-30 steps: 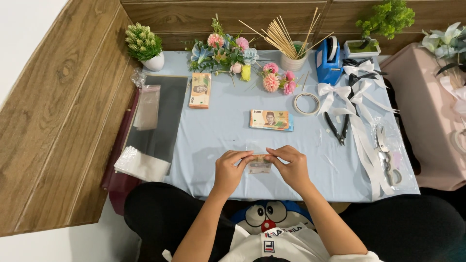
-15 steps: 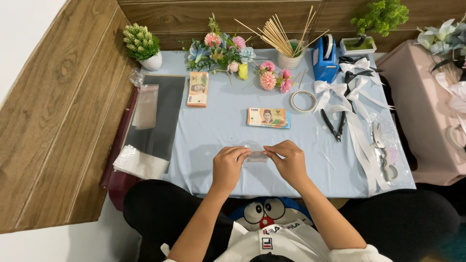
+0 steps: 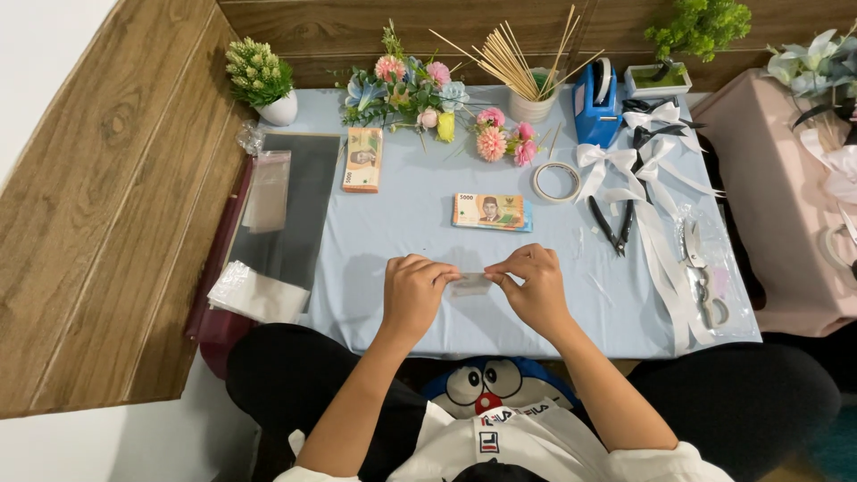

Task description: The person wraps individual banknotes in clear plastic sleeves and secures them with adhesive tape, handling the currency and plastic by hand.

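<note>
Pretty cozy corner here: warm brown wood-plank walls wrap the left and back sides, a low table with a pale blue cloth sits against them, and a pink-covered side table stands right next to it. Soft, even light.

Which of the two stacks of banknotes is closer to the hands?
The stack lying crosswise mid-table, just beyond the hands; the other stack lies farther off beside the flowers.

pale blue tablecloth, white ribbons
</note>
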